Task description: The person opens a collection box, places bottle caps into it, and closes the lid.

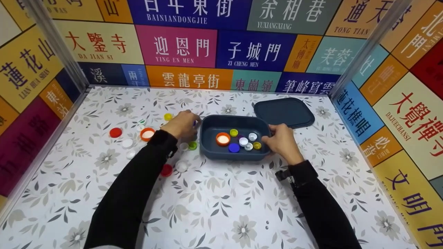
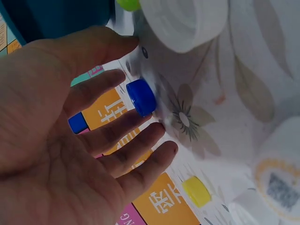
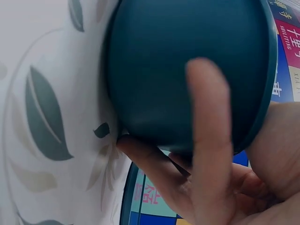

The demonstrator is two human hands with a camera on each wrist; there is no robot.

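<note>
My left hand (image 1: 183,125) is left of a dark blue-grey plastic box (image 1: 235,156), palm side showing in the left wrist view with fingers spread and loosely bent. A blue bottle cap (image 2: 141,97) stands by its fingertips; whether they touch it is unclear. My right hand (image 1: 283,141) holds the box's right end, its thumb near the rim and other fingers around the far corner. Inside the box lie an orange cap (image 1: 223,139) with a white middle, a blue-violet cap (image 1: 234,148), and several white and yellow ones.
Behind the box, to the right, lies its dark lid (image 1: 284,112). Loose caps are scattered left of the box: a red cap (image 1: 115,132), another orange cap (image 1: 147,134), a green cap (image 1: 192,145), a yellow cap (image 1: 168,117) and several white ones. Printed panels wall the table's back and sides.
</note>
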